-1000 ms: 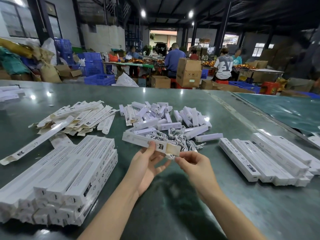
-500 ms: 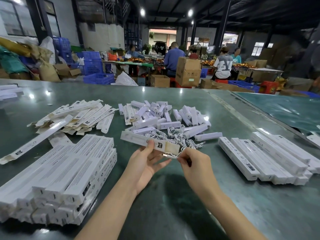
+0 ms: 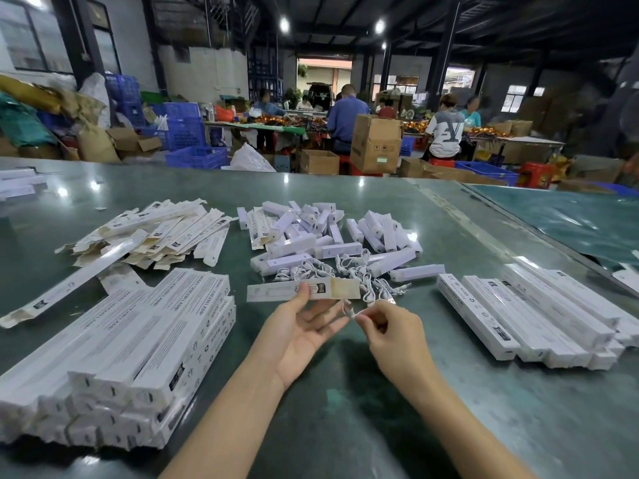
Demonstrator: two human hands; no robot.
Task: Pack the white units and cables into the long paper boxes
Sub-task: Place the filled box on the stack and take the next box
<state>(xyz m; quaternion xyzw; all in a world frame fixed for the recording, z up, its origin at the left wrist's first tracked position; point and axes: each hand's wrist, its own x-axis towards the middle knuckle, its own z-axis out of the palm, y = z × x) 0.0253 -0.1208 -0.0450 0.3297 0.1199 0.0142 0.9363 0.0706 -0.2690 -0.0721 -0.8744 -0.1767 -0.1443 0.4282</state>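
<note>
My left hand [image 3: 301, 331] holds a long white paper box [image 3: 276, 292] between thumb and fingers, level above the table, its open brown flap end [image 3: 345, 288] pointing right. Just right of that end, my right hand [image 3: 387, 326] pinches a thin white cable [image 3: 349, 311]. Behind the hands lies a heap of white units [image 3: 328, 233] with a tangle of white cables [image 3: 349, 271] in front of it.
Flat unfolded boxes [image 3: 152, 233] lie at the back left. A stack of closed long boxes [image 3: 131, 344] fills the near left, and another stack [image 3: 532, 312] lies at the right. The green table [image 3: 345, 426] is bare near me. People work at far tables.
The box has swung level, its left end nearer to me. My right hand has drawn back from the cable tangle with a cable pinched in its fingers.
</note>
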